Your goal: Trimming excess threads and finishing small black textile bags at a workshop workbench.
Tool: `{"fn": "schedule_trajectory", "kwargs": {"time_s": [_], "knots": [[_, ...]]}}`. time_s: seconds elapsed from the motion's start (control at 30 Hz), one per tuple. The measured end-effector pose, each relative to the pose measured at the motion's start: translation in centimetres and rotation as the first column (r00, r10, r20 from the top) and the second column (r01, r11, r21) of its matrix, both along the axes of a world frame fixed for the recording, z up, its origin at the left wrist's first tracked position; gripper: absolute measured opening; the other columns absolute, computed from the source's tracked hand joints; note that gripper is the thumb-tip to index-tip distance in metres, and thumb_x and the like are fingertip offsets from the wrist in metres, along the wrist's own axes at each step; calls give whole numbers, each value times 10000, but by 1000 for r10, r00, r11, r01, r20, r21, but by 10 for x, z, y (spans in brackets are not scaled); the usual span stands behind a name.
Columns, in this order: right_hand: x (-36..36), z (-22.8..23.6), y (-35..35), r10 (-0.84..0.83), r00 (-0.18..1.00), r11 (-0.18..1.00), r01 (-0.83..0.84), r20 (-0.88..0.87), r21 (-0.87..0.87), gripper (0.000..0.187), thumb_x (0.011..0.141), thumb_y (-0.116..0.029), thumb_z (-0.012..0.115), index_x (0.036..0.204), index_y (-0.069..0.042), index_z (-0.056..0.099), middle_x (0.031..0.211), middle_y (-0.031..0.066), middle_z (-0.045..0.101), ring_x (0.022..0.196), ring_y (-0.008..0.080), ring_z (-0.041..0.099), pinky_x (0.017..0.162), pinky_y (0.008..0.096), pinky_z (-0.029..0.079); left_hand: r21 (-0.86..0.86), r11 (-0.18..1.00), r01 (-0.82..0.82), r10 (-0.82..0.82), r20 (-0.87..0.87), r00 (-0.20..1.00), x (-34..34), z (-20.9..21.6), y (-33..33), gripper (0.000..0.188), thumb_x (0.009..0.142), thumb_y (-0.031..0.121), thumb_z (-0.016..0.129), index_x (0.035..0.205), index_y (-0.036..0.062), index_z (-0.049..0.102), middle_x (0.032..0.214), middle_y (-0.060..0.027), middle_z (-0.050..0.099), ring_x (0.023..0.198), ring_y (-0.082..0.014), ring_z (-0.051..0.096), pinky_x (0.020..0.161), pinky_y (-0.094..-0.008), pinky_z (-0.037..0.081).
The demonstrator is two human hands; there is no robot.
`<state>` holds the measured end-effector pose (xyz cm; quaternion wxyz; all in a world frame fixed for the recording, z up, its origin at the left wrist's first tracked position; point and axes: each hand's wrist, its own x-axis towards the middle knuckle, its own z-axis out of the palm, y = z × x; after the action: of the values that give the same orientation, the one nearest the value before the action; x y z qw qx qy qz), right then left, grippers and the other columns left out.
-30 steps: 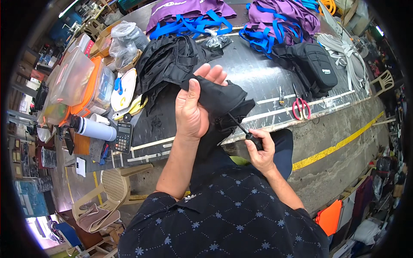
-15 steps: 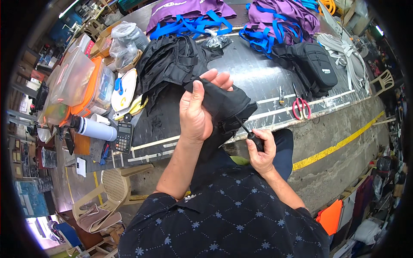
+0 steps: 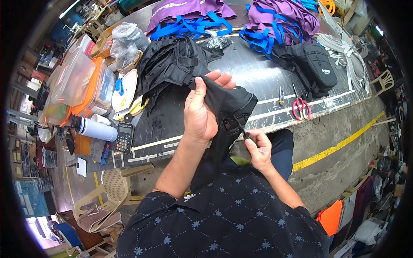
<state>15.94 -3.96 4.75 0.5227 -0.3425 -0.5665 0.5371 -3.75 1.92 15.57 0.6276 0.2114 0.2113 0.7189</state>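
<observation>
My left hand (image 3: 201, 112) is turned palm toward me, its fingers curled round a black fabric bag (image 3: 238, 101) and its thumb pointing up. The bag hangs above the near table edge, with straps and a buckle (image 3: 228, 125) below it. To the right, my right hand (image 3: 260, 150) is closed on a black tool (image 3: 247, 135) with a thin shaft and thicker handle, much of it hidden by the fingers. The shaft points up-left at the bag beside the buckle; whether its tip goes into the fabric cannot be seen.
On the dark table lie a black backpack (image 3: 172, 60), another black bag (image 3: 316, 69), red-handled scissors (image 3: 301, 107), and a small cutter (image 3: 281, 95). Purple bags (image 3: 189, 9) with blue straps lie behind. Left are plastic boxes (image 3: 71, 79), a bottle (image 3: 97, 129), a calculator (image 3: 124, 137) and a chair (image 3: 114, 185).
My left hand and the bag have shifted slightly right, tilting the buckle more into view. My right hand has drawn a little left, and less of the tool's handle shows.
</observation>
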Motion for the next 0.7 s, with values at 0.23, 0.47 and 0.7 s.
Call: {"fn": "schedule_trajectory", "kwargs": {"time_s": [0.23,0.47,0.7], "knots": [[1,-12,13,-1,966,939,-88,-259,-332,284,1124,-301,509,1150,-41,620,783,7,557,504,61,415,480,211,334,137,986,-94,124,-232,965,12,0,-5,448,1112,289,519,1369,-77,538,1275,-254,675,1171,-321,685,1013,-452,567],[15,-8,20,-377,908,737,174,183,653,396,834,48,804,1190,6,637,904,105,648,765,209,593,697,316,487,66,988,-141,150,-172,974,-1,3,1,403,1105,227,531,1331,-105,565,1228,-263,696,1126,-315,705,986,-431,582],[7,-10,18,-413,896,765,244,163,596,359,864,26,785,1188,6,631,957,113,633,823,217,588,759,311,488,78,989,-128,141,-202,969,8,-2,1,399,1096,234,551,1299,-107,590,1205,-249,712,1075,-283,723,953,-406,594]]}}
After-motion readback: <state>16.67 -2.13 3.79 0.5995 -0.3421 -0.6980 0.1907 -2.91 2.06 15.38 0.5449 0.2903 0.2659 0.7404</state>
